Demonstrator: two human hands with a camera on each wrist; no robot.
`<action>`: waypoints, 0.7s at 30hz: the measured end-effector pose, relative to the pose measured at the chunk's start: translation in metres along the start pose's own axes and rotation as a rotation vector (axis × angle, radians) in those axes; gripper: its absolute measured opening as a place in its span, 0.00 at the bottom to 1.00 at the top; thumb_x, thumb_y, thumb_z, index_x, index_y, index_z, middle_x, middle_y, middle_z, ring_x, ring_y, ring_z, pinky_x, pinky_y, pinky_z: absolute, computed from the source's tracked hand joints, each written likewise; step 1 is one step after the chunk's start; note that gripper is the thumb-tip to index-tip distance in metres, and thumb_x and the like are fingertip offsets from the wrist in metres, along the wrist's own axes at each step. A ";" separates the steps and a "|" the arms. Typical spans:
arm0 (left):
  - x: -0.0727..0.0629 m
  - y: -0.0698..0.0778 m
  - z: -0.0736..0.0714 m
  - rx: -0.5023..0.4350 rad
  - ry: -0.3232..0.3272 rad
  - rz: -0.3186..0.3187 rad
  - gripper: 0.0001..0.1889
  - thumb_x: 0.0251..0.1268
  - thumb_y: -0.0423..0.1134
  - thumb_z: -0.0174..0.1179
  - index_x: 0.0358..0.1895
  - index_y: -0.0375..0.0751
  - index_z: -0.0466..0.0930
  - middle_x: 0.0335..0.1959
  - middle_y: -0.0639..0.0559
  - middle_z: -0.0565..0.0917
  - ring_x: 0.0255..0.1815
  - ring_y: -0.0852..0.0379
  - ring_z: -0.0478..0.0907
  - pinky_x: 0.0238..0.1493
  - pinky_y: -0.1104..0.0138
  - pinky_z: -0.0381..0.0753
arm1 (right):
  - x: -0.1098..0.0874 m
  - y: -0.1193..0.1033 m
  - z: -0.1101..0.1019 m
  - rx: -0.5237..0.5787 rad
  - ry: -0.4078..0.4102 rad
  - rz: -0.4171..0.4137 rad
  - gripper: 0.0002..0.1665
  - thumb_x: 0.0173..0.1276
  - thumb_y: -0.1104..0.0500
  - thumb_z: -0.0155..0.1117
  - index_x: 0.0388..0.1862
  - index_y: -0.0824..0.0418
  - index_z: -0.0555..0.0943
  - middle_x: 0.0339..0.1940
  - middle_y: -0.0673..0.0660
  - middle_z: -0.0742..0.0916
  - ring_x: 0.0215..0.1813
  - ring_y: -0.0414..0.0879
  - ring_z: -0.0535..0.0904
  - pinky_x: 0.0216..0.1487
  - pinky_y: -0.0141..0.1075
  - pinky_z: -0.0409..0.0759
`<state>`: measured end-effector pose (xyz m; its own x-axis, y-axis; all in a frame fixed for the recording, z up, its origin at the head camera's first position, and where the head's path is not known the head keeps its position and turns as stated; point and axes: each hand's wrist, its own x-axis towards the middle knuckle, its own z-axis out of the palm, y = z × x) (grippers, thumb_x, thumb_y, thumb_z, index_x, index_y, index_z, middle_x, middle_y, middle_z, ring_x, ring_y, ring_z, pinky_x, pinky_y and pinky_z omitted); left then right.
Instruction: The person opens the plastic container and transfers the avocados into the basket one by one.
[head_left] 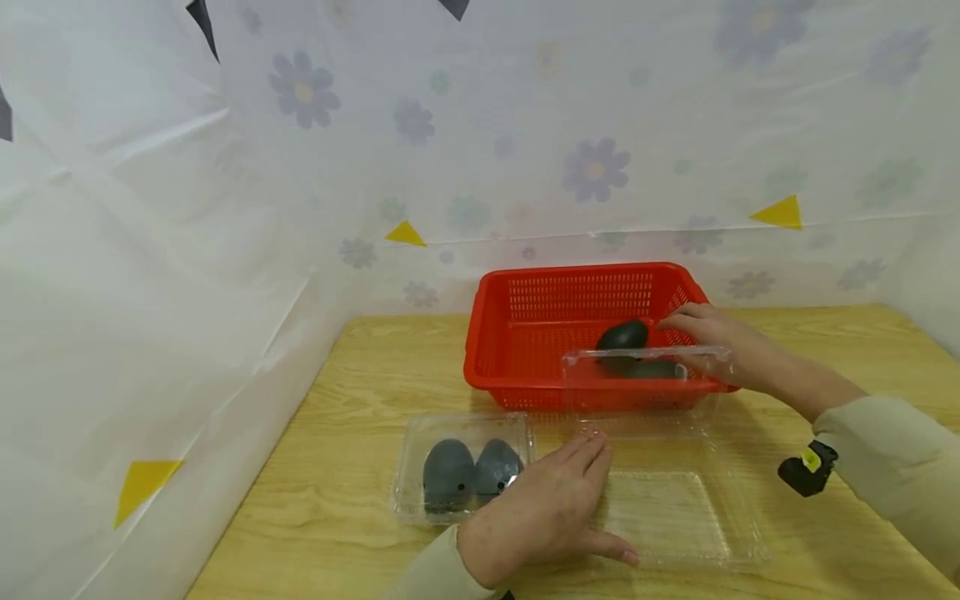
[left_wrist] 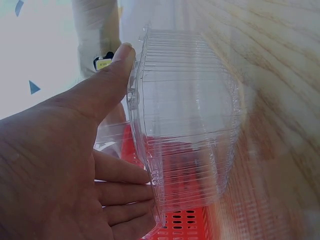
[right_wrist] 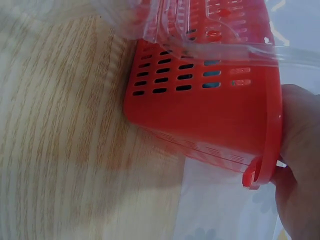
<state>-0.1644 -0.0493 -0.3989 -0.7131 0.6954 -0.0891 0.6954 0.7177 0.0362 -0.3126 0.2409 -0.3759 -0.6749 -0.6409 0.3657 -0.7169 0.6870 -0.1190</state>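
My left hand (head_left: 551,500) rests with straight fingers on the left rim of an open, clear plastic clamshell box (head_left: 663,508). In the left wrist view, the thumb and fingers lie along the rim of this box (left_wrist: 185,100). My right hand (head_left: 720,342) reaches over the right side of a red plastic basket (head_left: 491,333), its fingers inside, partly behind the raised clear lid. Near those fingers lie a dark, smooth avocado (head_left: 624,335) and another dark one (head_left: 652,369) seen through the lid. In the right wrist view the basket wall (right_wrist: 210,115) hides the fingertips.
To the left, a second clear box (head_left: 405,492) holds two dark avocados (head_left: 448,475). A wooden table (head_left: 315,492) carries everything. Behind the basket and at the left hangs a white flowered sheet (head_left: 480,150).
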 end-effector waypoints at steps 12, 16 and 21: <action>0.001 0.003 -0.003 -0.042 -0.065 -0.039 0.57 0.52 0.82 0.44 0.79 0.46 0.51 0.80 0.54 0.55 0.81 0.59 0.51 0.77 0.65 0.60 | -0.026 -0.002 -0.021 -0.016 0.154 0.079 0.21 0.56 0.70 0.72 0.50 0.64 0.81 0.47 0.60 0.83 0.46 0.54 0.80 0.42 0.51 0.82; 0.001 0.003 -0.003 -0.049 -0.073 -0.046 0.57 0.52 0.81 0.45 0.79 0.46 0.51 0.81 0.54 0.54 0.81 0.58 0.50 0.77 0.65 0.60 | -0.039 -0.003 -0.027 -0.037 0.200 0.077 0.20 0.57 0.69 0.72 0.49 0.63 0.81 0.46 0.58 0.84 0.46 0.52 0.80 0.40 0.49 0.82; -0.001 0.003 -0.002 -0.049 -0.054 -0.029 0.56 0.53 0.81 0.45 0.79 0.46 0.51 0.81 0.53 0.54 0.81 0.58 0.50 0.76 0.65 0.61 | -0.053 -0.006 -0.032 -0.046 0.197 0.098 0.21 0.58 0.68 0.71 0.51 0.60 0.81 0.49 0.56 0.84 0.49 0.53 0.80 0.43 0.51 0.81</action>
<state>-0.1619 -0.0473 -0.3966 -0.7259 0.6725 -0.1446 0.6686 0.7392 0.0815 -0.2670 0.2813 -0.3655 -0.6908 -0.4939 0.5281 -0.6374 0.7607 -0.1224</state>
